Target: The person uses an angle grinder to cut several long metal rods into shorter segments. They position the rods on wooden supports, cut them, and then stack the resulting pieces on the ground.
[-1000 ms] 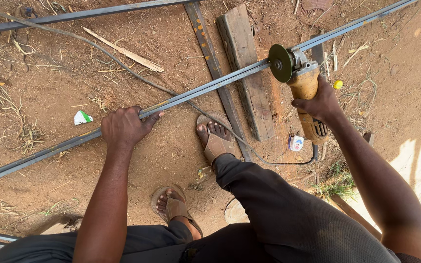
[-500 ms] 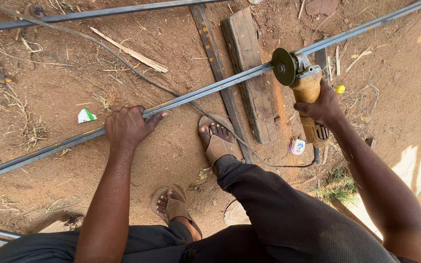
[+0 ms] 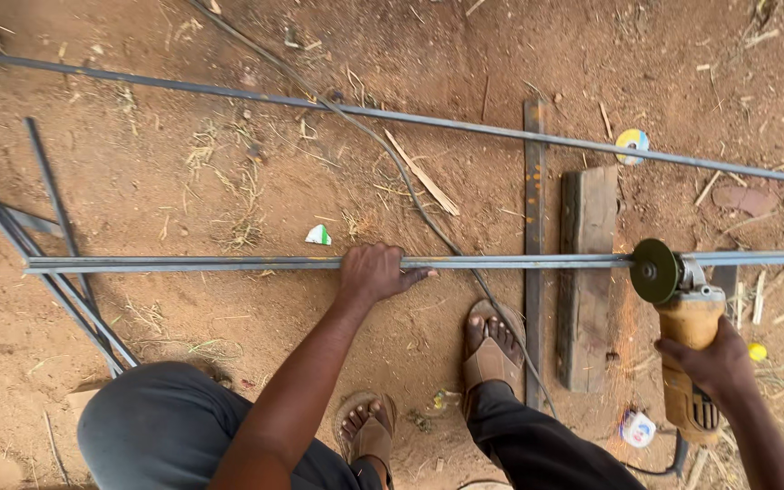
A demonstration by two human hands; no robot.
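- Since the earlier frame the view has swung level and wider: the long steel bar [image 3: 229, 264] now runs straight across the dirt, its left end in sight.
- The bar rests on a wooden plank [image 3: 585, 272], with the angle grinder [image 3: 682, 336] and its disc [image 3: 654, 270] touching it just right of the plank.
- The left hand [image 3: 376, 272] presses palm-down on the bar, fingers curled over it; the right hand [image 3: 717, 363] is closed around the grinder's yellow body.
- Judging by this, a clean cut needs the disc square to the bar, steady pressure, and the power cable [image 3: 410, 195] and sandalled foot [image 3: 492, 340] kept away.
- More bars [image 3: 65, 272] lie crossed at left.
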